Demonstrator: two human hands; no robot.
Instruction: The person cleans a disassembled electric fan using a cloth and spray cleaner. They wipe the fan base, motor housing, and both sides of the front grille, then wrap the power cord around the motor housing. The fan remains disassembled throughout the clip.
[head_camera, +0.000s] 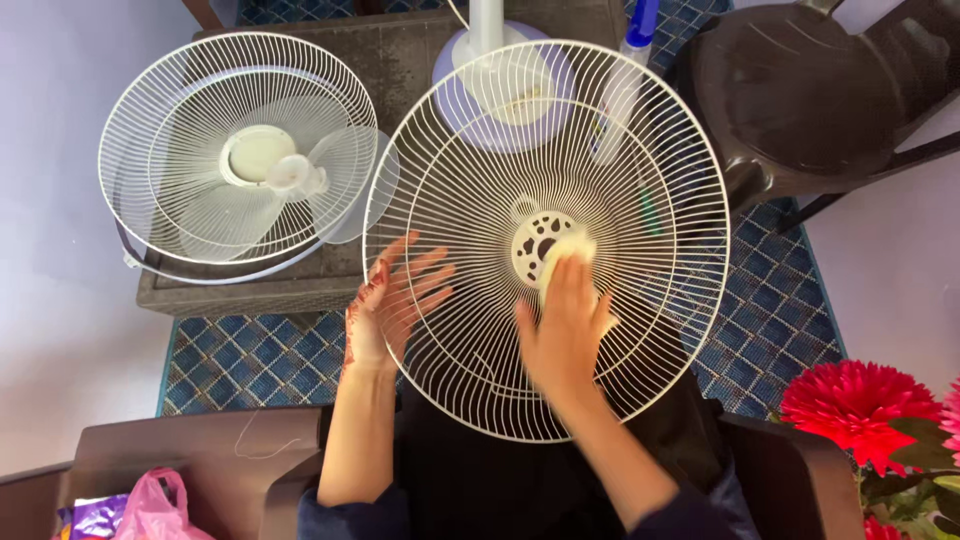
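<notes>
Head view looks down on a white wire fan guard (470, 180) held over the person's lap, and everything else is placed from it. The left hand (385, 305) lies behind the guard's left rim with the fingers spread flat against the wires, supporting it rather than clasping it. The right hand (565, 325) is pressed on the front of the guard just below its perforated centre hub (535, 245), the fingers curled over a small pale cloth (568, 250); the hand is blurred. To the left of the guard, a second fan grille with translucent blades (240, 150) lies on a dark low table (400, 60). Just behind the guard's top edge stands a white fan base (500, 70). To its right is a dark plastic chair (800, 90), and at its lower right are red flowers (850, 400). A pink bag (155, 505) sits at its lower left.
</notes>
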